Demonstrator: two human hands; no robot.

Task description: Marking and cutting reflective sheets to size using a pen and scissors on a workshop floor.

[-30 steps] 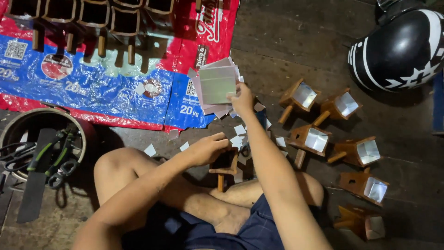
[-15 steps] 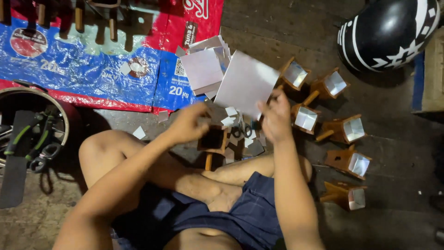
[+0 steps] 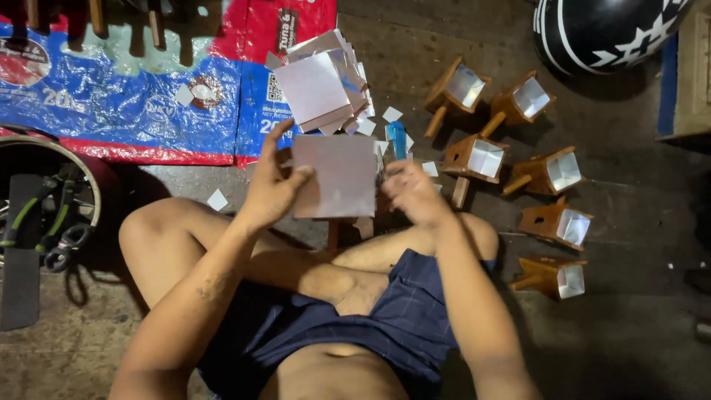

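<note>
I sit cross-legged on a concrete floor. Both hands hold one square white paper sheet (image 3: 337, 176) flat in front of me: my left hand (image 3: 272, 185) grips its left edge, my right hand (image 3: 412, 192) its right edge. Under the sheet a small wooden box on a stick handle (image 3: 332, 231) stands between my legs, mostly hidden. A stack of white paper sheets (image 3: 322, 85) lies on the floor just beyond my hands. A blue cutter (image 3: 398, 139) lies beside the stack among paper scraps.
Several wooden boxes with handles and paper-lined mouths (image 3: 474, 157) lie to the right. A black helmet with white stars (image 3: 603, 30) sits at the top right. A blue and red plastic sack (image 3: 111, 111) covers the floor at left. A round basin with tools (image 3: 37, 207) stands far left.
My right hand took a sheet off the stack and brought it toward me. My left hand came up from the wooden box, and both hands now hold the sheet.
</note>
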